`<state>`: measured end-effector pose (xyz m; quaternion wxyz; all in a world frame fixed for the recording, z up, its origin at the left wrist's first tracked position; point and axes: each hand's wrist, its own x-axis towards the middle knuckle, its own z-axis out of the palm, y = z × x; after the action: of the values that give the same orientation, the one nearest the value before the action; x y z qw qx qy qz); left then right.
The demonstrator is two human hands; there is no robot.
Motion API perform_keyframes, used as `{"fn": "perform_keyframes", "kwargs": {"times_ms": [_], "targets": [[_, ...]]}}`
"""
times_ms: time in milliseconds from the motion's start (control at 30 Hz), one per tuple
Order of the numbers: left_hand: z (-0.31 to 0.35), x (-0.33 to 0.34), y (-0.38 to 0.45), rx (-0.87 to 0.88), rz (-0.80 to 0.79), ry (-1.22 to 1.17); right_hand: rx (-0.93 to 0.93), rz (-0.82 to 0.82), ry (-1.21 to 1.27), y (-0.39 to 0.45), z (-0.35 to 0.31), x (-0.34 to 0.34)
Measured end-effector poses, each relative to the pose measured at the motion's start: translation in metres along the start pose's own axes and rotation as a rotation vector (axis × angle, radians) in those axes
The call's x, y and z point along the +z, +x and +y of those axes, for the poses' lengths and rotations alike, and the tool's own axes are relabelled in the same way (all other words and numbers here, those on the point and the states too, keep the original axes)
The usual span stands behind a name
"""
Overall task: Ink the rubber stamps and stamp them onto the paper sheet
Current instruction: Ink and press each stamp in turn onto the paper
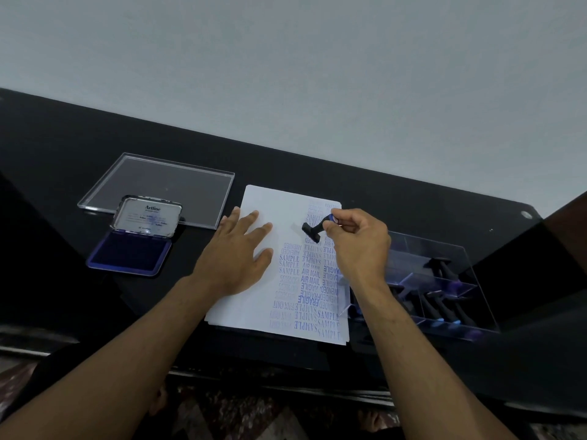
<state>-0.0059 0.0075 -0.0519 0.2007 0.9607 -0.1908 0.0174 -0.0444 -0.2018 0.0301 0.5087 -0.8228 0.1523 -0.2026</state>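
Observation:
A white paper sheet (pixel 257 198) lies on the black table, its right half covered with several blue stamped words. My left hand (pixel 235 252) rests flat on the sheet's left part, fingers straight. My right hand (pixel 359 242) pinches the handle of a black rubber stamp (pixel 313 230) and holds it tilted just above the paper's upper right area. The open ink pad (pixel 130 254), blue with its metal lid raised, sits to the left of the sheet.
A clear plastic lid (pixel 158 185) lies behind the ink pad. A clear compartment box (pixel 444 290) with several more black stamps stands right of the paper. The table's front edge runs just below the sheet.

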Motion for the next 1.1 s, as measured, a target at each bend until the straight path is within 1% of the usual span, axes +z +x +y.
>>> {"fn": "perform_keyframes", "kwargs": {"times_ms": [100,267,467,567,667,733,933,1100], "targets": [[0.002,-0.010,-0.007,-0.027,0.026,-0.069,-0.028,-0.037,-0.009,-0.005,-0.006,0.007],[-0.007,-0.034,-0.029,-0.062,0.072,-0.066,-0.047,-0.108,0.015,-0.017,-0.020,0.033],[-0.038,-0.064,-0.067,-0.129,0.120,-0.010,-0.133,-0.193,-0.010,-0.041,-0.041,0.073],[-0.061,-0.072,-0.089,-0.172,0.147,0.038,-0.174,-0.283,-0.035,-0.054,-0.055,0.092],[-0.082,-0.079,-0.110,-0.214,0.166,0.122,-0.241,-0.355,-0.064,-0.069,-0.070,0.112],[-0.096,-0.083,-0.121,-0.260,0.161,0.138,-0.279,-0.390,-0.076,-0.079,-0.079,0.126],[-0.131,-0.086,-0.149,-0.355,0.190,0.116,-0.393,-0.486,-0.157,-0.101,-0.104,0.158],[-0.145,-0.084,-0.158,-0.370,0.188,0.102,-0.542,-0.555,-0.287,-0.111,-0.117,0.172]]}}
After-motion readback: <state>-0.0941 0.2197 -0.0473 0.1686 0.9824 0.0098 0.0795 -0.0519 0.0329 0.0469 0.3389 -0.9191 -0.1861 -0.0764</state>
